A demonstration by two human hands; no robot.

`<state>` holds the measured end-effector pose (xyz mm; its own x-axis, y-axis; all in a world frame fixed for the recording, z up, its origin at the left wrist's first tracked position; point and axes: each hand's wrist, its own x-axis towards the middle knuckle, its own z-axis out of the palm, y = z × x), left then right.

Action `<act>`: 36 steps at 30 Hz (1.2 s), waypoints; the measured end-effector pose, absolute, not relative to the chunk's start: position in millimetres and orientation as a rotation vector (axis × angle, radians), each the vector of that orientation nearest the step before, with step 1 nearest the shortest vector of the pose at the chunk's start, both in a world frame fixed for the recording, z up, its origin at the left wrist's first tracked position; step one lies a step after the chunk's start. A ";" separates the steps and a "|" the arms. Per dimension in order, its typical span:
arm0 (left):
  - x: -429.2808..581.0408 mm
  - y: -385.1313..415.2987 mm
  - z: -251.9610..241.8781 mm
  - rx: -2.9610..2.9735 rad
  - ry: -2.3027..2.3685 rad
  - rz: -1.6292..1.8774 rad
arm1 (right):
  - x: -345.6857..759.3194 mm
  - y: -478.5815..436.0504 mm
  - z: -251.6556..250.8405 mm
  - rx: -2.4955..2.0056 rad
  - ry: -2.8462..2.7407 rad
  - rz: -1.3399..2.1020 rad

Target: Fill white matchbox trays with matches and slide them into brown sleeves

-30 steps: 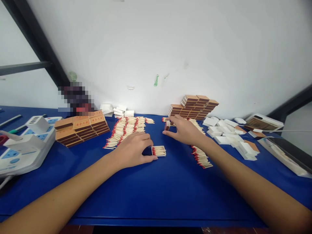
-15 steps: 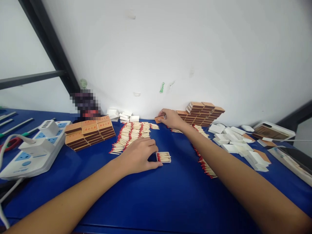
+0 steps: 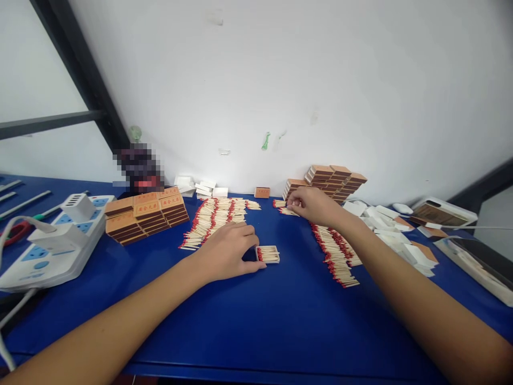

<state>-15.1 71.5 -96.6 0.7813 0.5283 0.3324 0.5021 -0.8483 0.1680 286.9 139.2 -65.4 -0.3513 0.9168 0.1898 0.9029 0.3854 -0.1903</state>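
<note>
My left hand (image 3: 230, 250) lies on the blue table, thumb and fingers closed around the left end of a small white matchbox tray (image 3: 273, 261). Red-headed matches (image 3: 267, 253) fill that tray. Farther back, my right hand (image 3: 316, 206) has its fingers bent down at a small group of matches (image 3: 285, 210); whether any are pinched between the fingertips is hidden. A brown matchbox sleeve (image 3: 262, 192) stands alone by the wall. Spread matches (image 3: 218, 219) lie behind my left hand, and another long heap of matches (image 3: 336, 256) runs beside my right forearm.
Stacked brown matchboxes stand at left (image 3: 146, 214) and at back right (image 3: 336, 182). White empty trays (image 3: 388, 224) are piled on the right, with more white trays (image 3: 206, 188) by the wall. A power strip (image 3: 60, 251) with cables sits far left.
My right hand has let go of the brown matchbox sleeve by the wall and moved right to the matches. My left hand stays on the tray.
</note>
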 end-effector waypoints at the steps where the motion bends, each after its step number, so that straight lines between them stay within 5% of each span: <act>1: -15.0 71.5 -96.7 2.901 0.841 0.568 | 291.3 135.3 -68.0 -1.620 -2.394 0.113; 36: -15.4 73.0 -91.7 2.872 0.908 0.470 | 314.0 117.7 -77.1 -1.774 -2.330 0.178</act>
<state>-15.4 73.0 -91.7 0.7756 0.5741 0.2625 0.5454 -0.8188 0.1791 314.0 117.7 -77.1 -0.2554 0.9625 0.0914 0.9375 0.2696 -0.2199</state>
